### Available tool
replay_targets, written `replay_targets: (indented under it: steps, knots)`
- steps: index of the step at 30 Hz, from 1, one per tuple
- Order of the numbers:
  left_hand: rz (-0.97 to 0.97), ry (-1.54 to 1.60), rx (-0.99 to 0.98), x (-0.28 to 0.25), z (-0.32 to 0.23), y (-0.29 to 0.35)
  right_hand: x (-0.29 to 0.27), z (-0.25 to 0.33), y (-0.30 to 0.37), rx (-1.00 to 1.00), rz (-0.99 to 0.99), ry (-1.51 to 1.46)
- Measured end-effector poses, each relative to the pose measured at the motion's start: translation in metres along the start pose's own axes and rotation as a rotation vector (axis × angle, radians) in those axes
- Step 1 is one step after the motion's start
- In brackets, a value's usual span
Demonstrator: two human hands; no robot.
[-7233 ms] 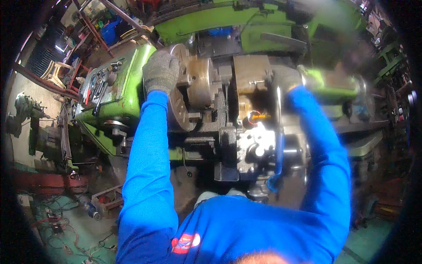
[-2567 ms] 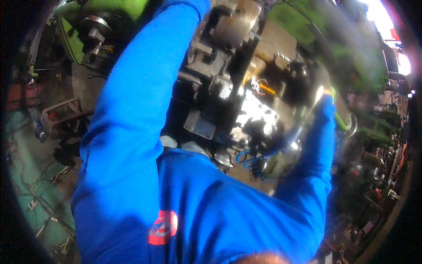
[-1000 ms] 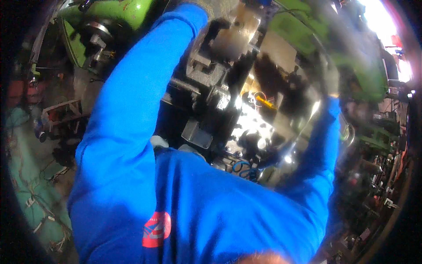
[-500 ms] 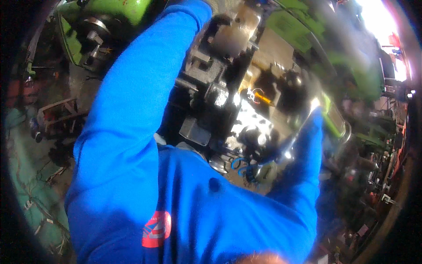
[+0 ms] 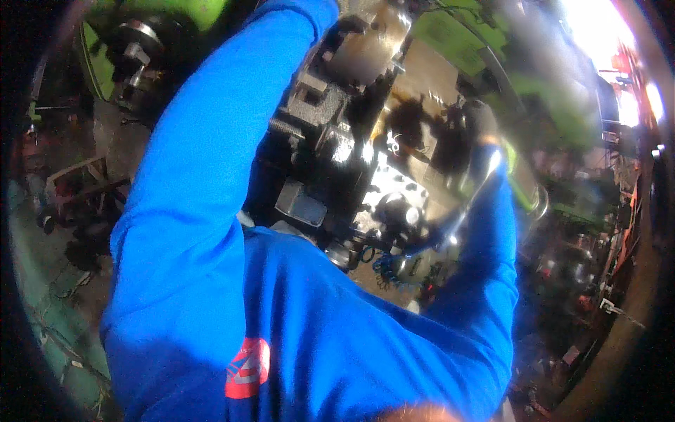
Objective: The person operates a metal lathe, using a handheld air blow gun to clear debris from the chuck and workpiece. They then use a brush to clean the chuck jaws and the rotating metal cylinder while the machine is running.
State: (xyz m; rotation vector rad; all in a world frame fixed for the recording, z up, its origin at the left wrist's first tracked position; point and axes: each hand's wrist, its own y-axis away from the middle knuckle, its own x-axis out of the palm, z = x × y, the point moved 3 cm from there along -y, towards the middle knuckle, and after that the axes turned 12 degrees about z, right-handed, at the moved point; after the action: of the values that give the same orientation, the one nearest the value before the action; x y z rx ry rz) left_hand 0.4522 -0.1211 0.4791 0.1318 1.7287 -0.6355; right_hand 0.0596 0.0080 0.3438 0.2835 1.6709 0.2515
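Note:
My left arm in a blue sleeve (image 5: 204, 133) reaches up over the machine, and its hand lies past the top edge. My right hand (image 5: 481, 121), in a dark glove, is beside a dark round part of the machine at the right. Its fingers blend into the dark metal, so their grip and any contact are hidden. Between my arms sits a metal carriage (image 5: 320, 105) with blocks and slots. A shiny metal plate with holes (image 5: 383, 184) and a dark round knob (image 5: 395, 209) are nearer to me. A small ring-shaped metal piece (image 5: 392, 144) lies beyond the plate.
Green machine housing (image 5: 457, 42) stands behind, with another green machine (image 5: 190, 10) at the far left. A bright curved metal bar (image 5: 470, 200) runs along my right forearm. Blue coiled tubing (image 5: 387, 266) hangs near my body. Cluttered shelving (image 5: 629, 204) lines the right.
My right hand has moved a little left, toward the dark round part, and is less blurred. A yellow pen-like thing near the ring-shaped piece no longer shows yellow. The view has shifted slightly.

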Motion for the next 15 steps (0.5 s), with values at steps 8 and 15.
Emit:
replay_targets:
  steps: [8, 15]
  knots:
    - [0.009, -0.008, 0.005, 0.005, 0.000, -0.001, -0.022, 0.012, 0.022, 0.159, -0.226, 0.005]
    - [-0.176, -0.016, 0.066, 0.015, 0.007, -0.003, -0.036, -0.023, 0.000, -0.014, -0.284, 0.070]
